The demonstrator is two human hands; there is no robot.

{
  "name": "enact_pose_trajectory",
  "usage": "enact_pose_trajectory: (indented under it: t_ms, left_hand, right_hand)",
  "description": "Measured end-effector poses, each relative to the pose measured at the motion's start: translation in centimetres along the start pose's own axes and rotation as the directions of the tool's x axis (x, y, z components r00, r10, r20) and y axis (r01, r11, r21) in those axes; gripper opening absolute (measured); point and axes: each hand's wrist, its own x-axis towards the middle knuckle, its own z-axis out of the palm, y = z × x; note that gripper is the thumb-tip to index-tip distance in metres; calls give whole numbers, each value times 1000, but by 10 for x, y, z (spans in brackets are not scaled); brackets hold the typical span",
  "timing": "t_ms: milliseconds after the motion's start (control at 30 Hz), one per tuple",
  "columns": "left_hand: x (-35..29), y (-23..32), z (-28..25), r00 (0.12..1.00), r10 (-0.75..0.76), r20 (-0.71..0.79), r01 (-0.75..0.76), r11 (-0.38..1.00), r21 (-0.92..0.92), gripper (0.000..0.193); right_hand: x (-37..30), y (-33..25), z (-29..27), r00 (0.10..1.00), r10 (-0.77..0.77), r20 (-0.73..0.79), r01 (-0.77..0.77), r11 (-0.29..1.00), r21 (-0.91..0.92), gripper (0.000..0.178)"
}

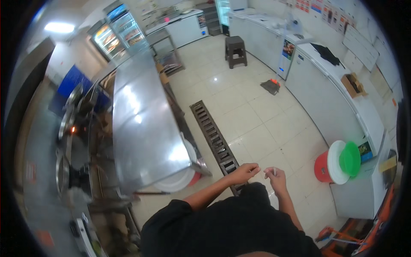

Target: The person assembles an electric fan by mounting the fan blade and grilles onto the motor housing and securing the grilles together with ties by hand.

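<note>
From where I'm standing, the person in the black shirt [231, 222] is holding both forearms out in front, over the pale tiled floor [278, 141]. The left hand [246, 172] is curling its fingers in close toward the thumb, and the right hand [277, 178] is facing it, fingers bent, with the two sets of fingertips staying apart from each other. No object is showing clearly in either hand; whether something small or thin is sitting between the fingertips, I cannot tell. Nearest in view is the slotted floor grate [214, 133], which is running along the floor toward the person, its near end passing behind the left hand. It is looking like stiff, weighty metal, hardly fragile, perhaps slick if wet; I'd be hooking fingers through the slots near one end rather than pinching the rim. To the left of the grate, the long steel table [145, 124] is stretching away, its near right corner pointing toward the left forearm. I'm judging it rigid and heavy, with a smooth top giving little purchase, so the edge by that corner would be offering the better hold. Over on the right, a green basin [351, 159] is leaning against a white lid [335, 160] beside a red tub [321, 167].
</note>
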Motion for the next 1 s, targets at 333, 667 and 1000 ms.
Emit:
enact_pose_trajectory:
  t_ms: [333, 667, 1000]
  left_hand:
    - [294, -43, -174, 952, -213, -218, 218, 976, 0, 39]
    - [512, -91, -347, 837, -289, -465, 208, 953, -219, 43]
    - [839, -92, -495, 995, 2, -103, -3, 1000, -6, 40]
  right_hand:
    - [365, -134, -29, 949, -168, 268, 193, 979, -69, 20]
    - [666, -256, -7, 866, -340, 367, 394, 915, -82, 19]
    - [892, -348, -86, 924, -346, -164, 357, 933, 42, 16]
